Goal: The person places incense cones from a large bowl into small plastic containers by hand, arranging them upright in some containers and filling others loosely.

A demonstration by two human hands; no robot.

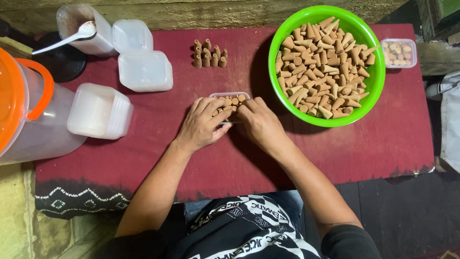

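Observation:
A small clear plastic box [231, 96] holding several brown cones lies on the dark red cloth [158, 158] in the middle. My left hand [202, 123] covers its left side, fingers curled over the cones. My right hand [258, 121] rests on its right side, fingertips pressing on the cones inside. The near half of the box is hidden under both hands. A green bowl [327, 14] heaped with tan cones stands just right of my hands.
Several upright brown cones [209, 53] stand behind the box. Clear lids and boxes [145, 71], a stack [99, 111], a cup with a white spoon [84, 30] and an orange-lidded jug [28, 115] sit left. A filled small box [399, 52] lies far right.

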